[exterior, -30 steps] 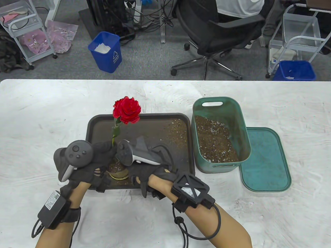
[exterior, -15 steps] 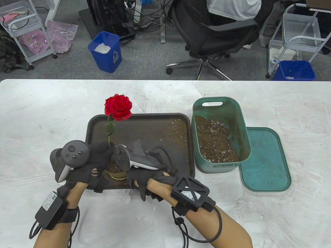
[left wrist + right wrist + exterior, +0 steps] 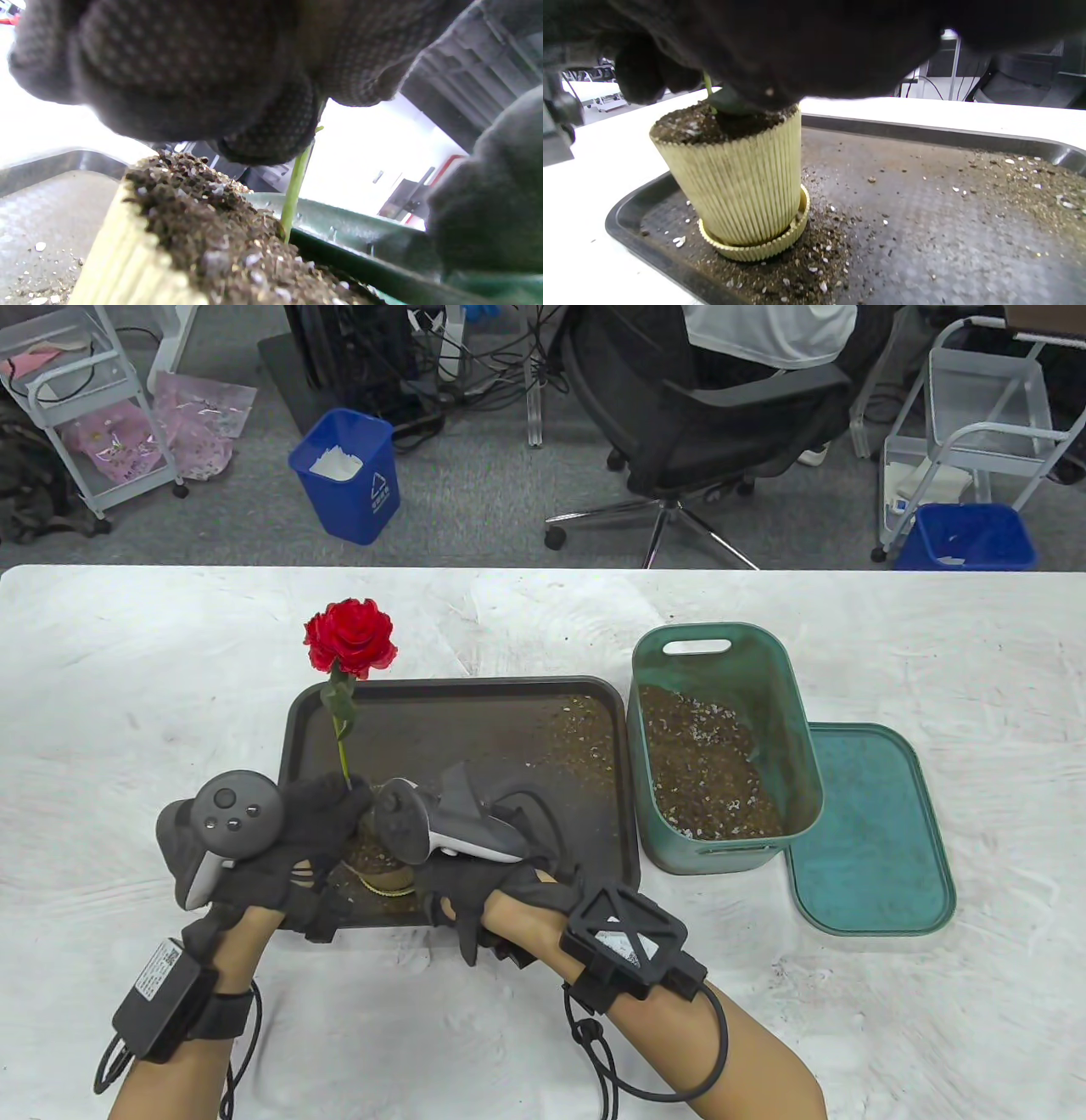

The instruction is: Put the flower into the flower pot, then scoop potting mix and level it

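Note:
A red rose (image 3: 349, 636) on a green stem (image 3: 341, 738) stands in the ribbed yellow flower pot (image 3: 734, 182), which is full of dark potting mix (image 3: 203, 228). The pot (image 3: 386, 881) sits on its saucer at the near left of the dark tray (image 3: 475, 712). My left hand (image 3: 331, 814) pinches the stem (image 3: 295, 186) just above the soil. The fingers of my right hand (image 3: 475, 882) lie on the soil beside the stem; the fingers (image 3: 742, 97) touch the pot's top. In the table view both trackers hide most of the pot.
A green bin (image 3: 721, 638) holding potting mix (image 3: 700, 763) stands right of the tray, and its green lid (image 3: 874, 831) lies flat beside it. Spilled mix is scattered over the tray (image 3: 925, 203). An office chair, blue bins and carts stand beyond the table's far edge.
The rose head has swung to the left and farther away. My left hand has shifted slightly left with the stem. My right hand has stayed over the pot.

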Motion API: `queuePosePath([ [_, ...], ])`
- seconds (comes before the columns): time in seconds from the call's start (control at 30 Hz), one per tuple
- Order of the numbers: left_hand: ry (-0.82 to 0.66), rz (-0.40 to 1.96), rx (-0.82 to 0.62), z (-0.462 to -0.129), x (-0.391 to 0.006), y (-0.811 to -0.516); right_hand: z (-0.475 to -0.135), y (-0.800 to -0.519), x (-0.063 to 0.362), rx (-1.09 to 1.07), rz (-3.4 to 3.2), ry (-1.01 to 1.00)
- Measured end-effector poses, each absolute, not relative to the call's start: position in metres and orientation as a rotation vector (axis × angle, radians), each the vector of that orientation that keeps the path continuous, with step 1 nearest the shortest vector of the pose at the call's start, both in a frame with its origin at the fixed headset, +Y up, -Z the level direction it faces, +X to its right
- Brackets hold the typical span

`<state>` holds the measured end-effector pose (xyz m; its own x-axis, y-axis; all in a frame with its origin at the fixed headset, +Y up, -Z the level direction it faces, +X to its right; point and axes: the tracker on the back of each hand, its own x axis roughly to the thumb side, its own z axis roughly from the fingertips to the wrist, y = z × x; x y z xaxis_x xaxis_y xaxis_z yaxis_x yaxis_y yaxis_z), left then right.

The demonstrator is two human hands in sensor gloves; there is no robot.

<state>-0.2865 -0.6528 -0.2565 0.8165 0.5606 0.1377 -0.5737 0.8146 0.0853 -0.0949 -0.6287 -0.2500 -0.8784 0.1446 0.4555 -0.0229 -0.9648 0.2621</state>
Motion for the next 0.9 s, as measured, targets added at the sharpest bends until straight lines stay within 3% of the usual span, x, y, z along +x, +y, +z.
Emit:
queuePosePath([
  [0.17,-0.114,0.597,0.126,-0.257,-0.286,-0.653,-0.252,-0.634,-0.095,0.726,2.94,0.442],
  [0.33,-0.118,0.581,0.125,-0.257,-0.287,-0.653,-0.253,-0.62,-0.092,0.69,2.875,0.331],
  [0.43,-0.118,0.574,0.121,-0.257,-0.287,-0.652,-0.251,-0.629,-0.094,0.718,2.974,0.482],
  [0.5,-0.121,0.566,0.12,-0.257,-0.286,-0.652,-0.248,-0.628,-0.092,0.728,2.963,0.37],
  [0.73,-0.111,0.556,0.118,-0.259,-0.284,-0.652,-0.237,-0.613,-0.074,0.714,2.873,0.359],
  [0.9,-0.094,0.546,0.112,-0.263,-0.281,-0.652,-0.228,-0.624,-0.076,0.751,2.934,0.422],
])
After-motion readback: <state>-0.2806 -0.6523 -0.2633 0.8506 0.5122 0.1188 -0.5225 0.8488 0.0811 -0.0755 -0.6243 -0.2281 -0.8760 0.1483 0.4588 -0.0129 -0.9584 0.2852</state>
